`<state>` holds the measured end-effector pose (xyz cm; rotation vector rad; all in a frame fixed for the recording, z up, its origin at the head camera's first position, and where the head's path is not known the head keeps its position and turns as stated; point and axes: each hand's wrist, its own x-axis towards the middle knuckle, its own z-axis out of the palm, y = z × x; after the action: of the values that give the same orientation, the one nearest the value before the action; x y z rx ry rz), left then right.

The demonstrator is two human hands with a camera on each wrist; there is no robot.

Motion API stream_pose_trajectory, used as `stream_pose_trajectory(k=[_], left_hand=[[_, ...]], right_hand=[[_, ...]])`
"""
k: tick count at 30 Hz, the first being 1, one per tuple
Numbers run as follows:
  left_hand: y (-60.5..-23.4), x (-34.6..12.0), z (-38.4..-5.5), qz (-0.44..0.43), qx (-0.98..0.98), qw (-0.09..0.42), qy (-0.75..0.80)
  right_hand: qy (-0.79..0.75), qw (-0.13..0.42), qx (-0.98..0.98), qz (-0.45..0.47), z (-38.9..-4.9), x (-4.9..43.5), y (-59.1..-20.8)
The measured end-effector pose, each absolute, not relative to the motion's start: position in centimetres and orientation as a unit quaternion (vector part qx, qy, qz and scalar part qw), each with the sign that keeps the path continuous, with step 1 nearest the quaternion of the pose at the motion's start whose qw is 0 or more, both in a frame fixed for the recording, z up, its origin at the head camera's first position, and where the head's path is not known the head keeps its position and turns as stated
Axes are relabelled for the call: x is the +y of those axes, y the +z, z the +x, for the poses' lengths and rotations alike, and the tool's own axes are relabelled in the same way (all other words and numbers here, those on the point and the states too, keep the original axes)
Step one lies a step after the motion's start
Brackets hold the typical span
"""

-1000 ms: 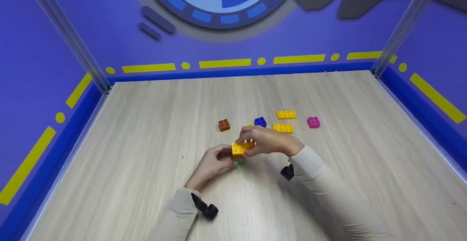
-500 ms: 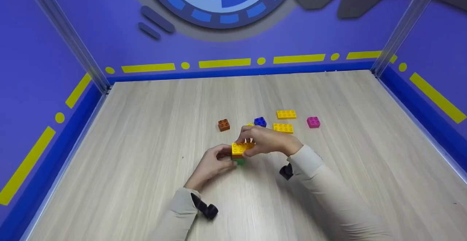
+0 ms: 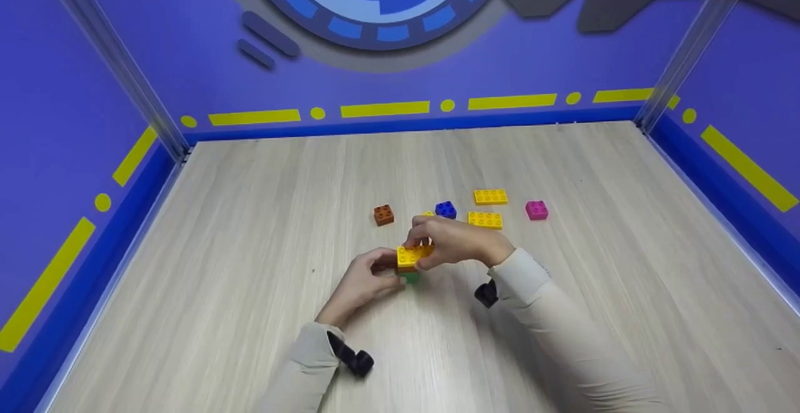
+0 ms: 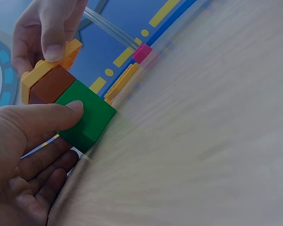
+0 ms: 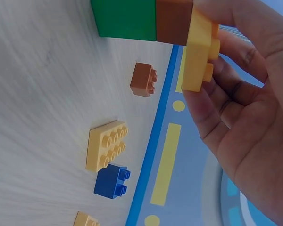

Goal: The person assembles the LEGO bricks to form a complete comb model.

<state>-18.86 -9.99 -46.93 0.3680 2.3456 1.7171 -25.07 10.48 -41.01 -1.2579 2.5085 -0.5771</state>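
In the head view a small stack of toy building bricks stands on the table between both hands. Its lowest piece is a green brick, then comes a brown brick, and a flat yellow brick tops it, jutting out past one side. My left hand grips the green brick, thumb on its near face. From the right, my right hand pinches the yellow brick, its fingers over the studded side. In the head view the right hand covers part of that brick.
Behind the stack lie a loose brown brick, a blue brick, two yellow bricks and a pink brick. Another yellow brick beside the blue one is mostly hidden from the head view. Blue walls border the table.
My right wrist and sleeve have shifted slightly left. The left hand and the stack stay in place, and both hands keep their hold.
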Motion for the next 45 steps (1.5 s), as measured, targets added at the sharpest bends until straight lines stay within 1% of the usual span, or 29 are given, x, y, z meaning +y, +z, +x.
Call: stream_pose_trajectory(k=[11, 17, 24, 26, 39, 45], left_hand=[[-47.0, -9.9, -18.8, 0.125, 0.798, 0.101, 0.581], [-47.1, -9.9, -18.9, 0.127, 0.800, 0.099, 0.577], [-50.3, -10.2, -20.4, 0.124, 0.803, 0.093, 0.576], [-50.6, -10.3, -20.5, 0.124, 0.802, 0.090, 0.577], [-50.6, -10.2, -20.4, 0.112, 0.808, 0.089, 0.571], [-50.3, -10.1, -20.3, 0.116, 0.803, 0.087, 0.578]], right_hand=[[-0.197, 0.146, 0.871, -0.426, -25.1, 10.4, -41.1], [-0.204, 0.140, 0.869, -0.429, -25.2, 10.5, -41.4], [-0.213, 0.141, 0.863, -0.436, -25.1, 10.8, -41.6], [-0.212, 0.142, 0.862, -0.438, -25.2, 11.0, -41.6], [-0.234, 0.141, 0.853, -0.445, -25.4, 11.9, -41.2], [-0.242, 0.138, 0.861, -0.427, -25.9, 12.8, -40.7]])
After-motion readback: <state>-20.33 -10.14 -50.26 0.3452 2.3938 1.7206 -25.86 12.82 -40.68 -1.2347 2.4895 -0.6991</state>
